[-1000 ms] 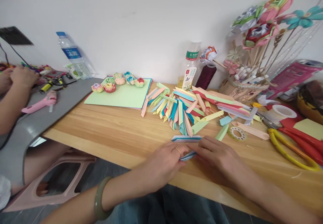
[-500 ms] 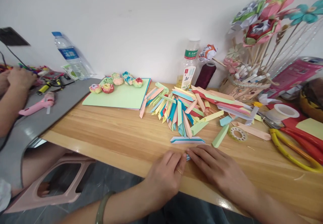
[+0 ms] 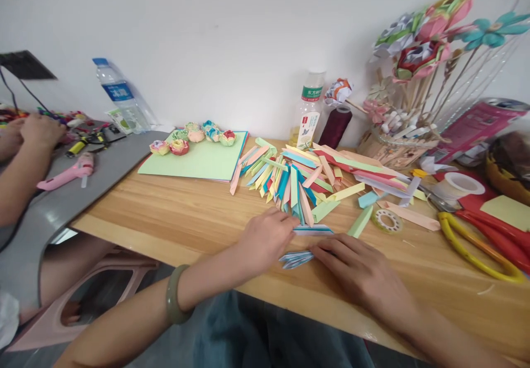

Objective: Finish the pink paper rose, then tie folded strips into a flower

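Note:
My left hand (image 3: 269,241), a green bangle on its wrist, has its fingers closed over the left end of a white and blue folded paper strip (image 3: 313,230). Closer to me, a small bundle of blue and white folded paper (image 3: 296,259) shows its layered end to the left. My right hand (image 3: 360,268) pinches that bundle at its right end, low over the tabletop. Just beyond both hands spreads a pile of folded coloured paper strips (image 3: 285,183). A green folded strip (image 3: 360,222) lies beyond my right hand's knuckles.
Folded paper flowers (image 3: 179,147) rest on green paper sheets (image 3: 186,166) at left. Scissors (image 3: 480,257) and a tape roll (image 3: 388,220) lie right. Behind stand a bottle (image 3: 308,114), thread spool (image 3: 336,126) and flower basket (image 3: 393,150). Far left, another person's hands (image 3: 39,130) work near a pink glue gun (image 3: 68,172).
My left hand has left the bundle and moved forward to the folded strip beyond it. The right hand keeps the bundle, now more exposed. The view has shifted slightly.

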Demonstrator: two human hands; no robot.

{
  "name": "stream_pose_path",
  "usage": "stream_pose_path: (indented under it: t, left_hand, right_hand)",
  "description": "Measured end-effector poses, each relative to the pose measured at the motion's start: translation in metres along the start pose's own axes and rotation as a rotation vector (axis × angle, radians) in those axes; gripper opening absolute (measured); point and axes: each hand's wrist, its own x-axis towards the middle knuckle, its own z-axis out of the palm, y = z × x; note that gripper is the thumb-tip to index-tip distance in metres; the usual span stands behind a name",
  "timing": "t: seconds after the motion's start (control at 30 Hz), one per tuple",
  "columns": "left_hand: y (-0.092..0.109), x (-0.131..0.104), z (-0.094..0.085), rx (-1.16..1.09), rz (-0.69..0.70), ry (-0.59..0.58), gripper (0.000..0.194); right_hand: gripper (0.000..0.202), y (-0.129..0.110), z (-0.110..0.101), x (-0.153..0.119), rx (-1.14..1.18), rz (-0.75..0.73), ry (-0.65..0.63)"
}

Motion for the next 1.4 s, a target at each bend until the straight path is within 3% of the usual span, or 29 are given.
stream_pose_path:
  t: [0.1, 0.27, 0.5, 0.6, 0.73, 0.93, 1.1, 1.23, 1.3, 1.4]
  left_hand:
    - [-0.001, 0.001, 0.008, -0.042, 0.066, -0.031, 0.021]
    - [-0.001, -0.009, 0.019, -0.212, 0.098, 0.073, 0.024]
    - [0.006, -0.012, 0.015, -0.288, 0.077, 0.172, 0.020]
    - [0.011, -0.013, 0.014, -0.276, 0.041, 0.146, 0.010]
    - [0.013, -0.017, 0.019, -0.234, 0.023, 0.091, 0.014]
    - [0.015, -0.020, 0.025, -0.231, 0.056, 0.120, 0.018]
    - [0.019, -0.020, 0.018, -0.357, -0.092, 0.059, 0.017]
    - [0.021, -0.020, 0.016, -0.399, -0.171, 0.028, 0.014]
    - [0.022, -0.020, 0.017, -0.379, -0.165, 0.033, 0.014]
    - [0.022, -0.022, 0.018, -0.351, -0.129, 0.052, 0.016]
  right_hand:
    - [0.031, 0.003, 0.000, -0.001, -0.064, -0.012, 0.002]
    - [0.031, 0.002, 0.002, -0.004, -0.115, -0.029, 0.005]
    - [0.032, -0.001, -0.001, 0.002, -0.037, 0.067, -0.059]
    - [0.031, -0.002, -0.002, 0.003, -0.026, 0.081, -0.076]
    - [0.032, -0.003, -0.004, 0.004, -0.099, 0.073, -0.074]
    - [0.026, 0.001, -0.004, 0.007, -0.084, 0.039, -0.060]
    - [0.019, 0.007, 0.001, 0.003, 0.119, 0.128, -0.104]
    - [0.023, 0.013, 0.003, 0.003, 0.120, 0.224, -0.116]
    - [0.032, 0.015, 0.001, 0.006, 0.098, 0.192, -0.135]
    - [0.027, 0.015, -0.005, 0.011, 0.140, 0.115, -0.236]
